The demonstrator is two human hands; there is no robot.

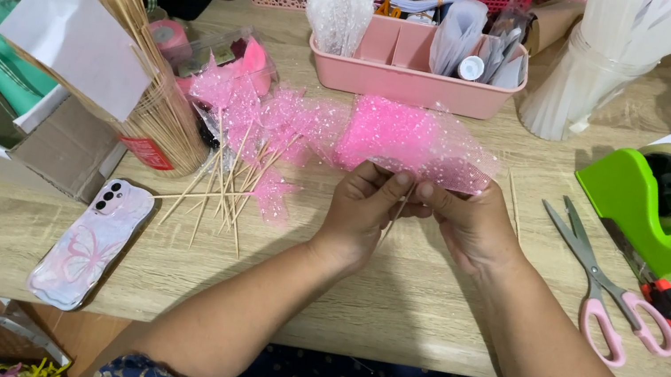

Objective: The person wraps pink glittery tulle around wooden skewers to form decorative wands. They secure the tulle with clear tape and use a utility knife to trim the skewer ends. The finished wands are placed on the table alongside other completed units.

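Pink netting (pixel 419 143) between both hands (pixel 416 215)

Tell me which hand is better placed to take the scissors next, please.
The right hand, probably. The scissors lie on the table to its right, with the pink handles turned toward the person. The left hand would have to cross over. Both hands now pinch the pink mesh and a thin stick.

Bright, even overhead light washing over wooden counter (pixel 424 310); soft shadows falling under forearms. Wide-angle bending showing at edges. Glare glinting on plastic straw jar (pixel 591 76). Focus staying sharp centrally.
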